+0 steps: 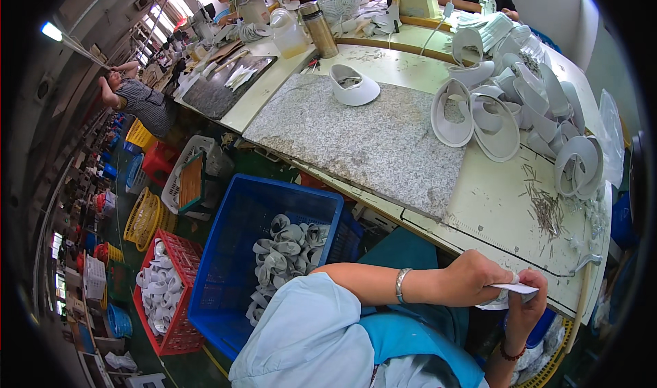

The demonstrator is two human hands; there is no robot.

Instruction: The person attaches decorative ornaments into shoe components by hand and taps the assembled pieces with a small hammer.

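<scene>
Close to the table's front right edge, my left hand [475, 278] and my right hand [529, 298] are brought together. Both are closed on one white piece [517, 288], seen nearly edge-on, its flat rim showing between my fingers; the rest of it is partly hidden by the hands. It resembles the white shoe uppers [496, 128] heaped at the table's right side. One more white upper [356, 87] stands alone on the grey stone slab [363, 131], with small bits inside it.
Thin brown sticks or nails [545, 210] lie scattered near a hammer [587, 260]. A blue crate [229, 251] and a red crate [168, 292], both with white pieces, stand at lower left. A brown bottle [318, 29] and a plastic jug [287, 33] stand behind. Other people work across the table.
</scene>
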